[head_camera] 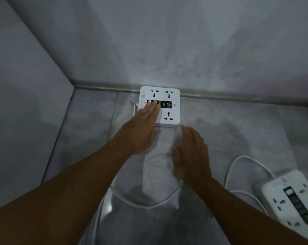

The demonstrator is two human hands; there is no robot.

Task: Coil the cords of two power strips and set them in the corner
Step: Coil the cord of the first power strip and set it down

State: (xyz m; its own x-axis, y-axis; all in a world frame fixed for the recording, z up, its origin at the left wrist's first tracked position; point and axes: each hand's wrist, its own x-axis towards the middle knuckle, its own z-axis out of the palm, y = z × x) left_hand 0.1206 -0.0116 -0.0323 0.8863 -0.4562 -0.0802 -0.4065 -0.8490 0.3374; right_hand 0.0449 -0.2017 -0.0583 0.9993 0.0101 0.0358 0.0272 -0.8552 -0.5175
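A square white power strip (169,106) lies flat on the floor against the back wall's skirting. My left hand (142,128) rests flat on its left half, straight fingers reaching the dark switch panel. My right hand (190,152) hovers just in front of the strip's near right corner, fingers relaxed, holding nothing. A white cord (149,204) loops loosely across the floor under my forearms. A second white power strip (291,202) lies at the lower right with its own cord (238,167) curving away from it.
Grey tiled floor (238,135) meets the back wall (167,41) at a skirting strip. A grey wall or panel (25,103) on the left forms a corner with it at the upper left of the floor.
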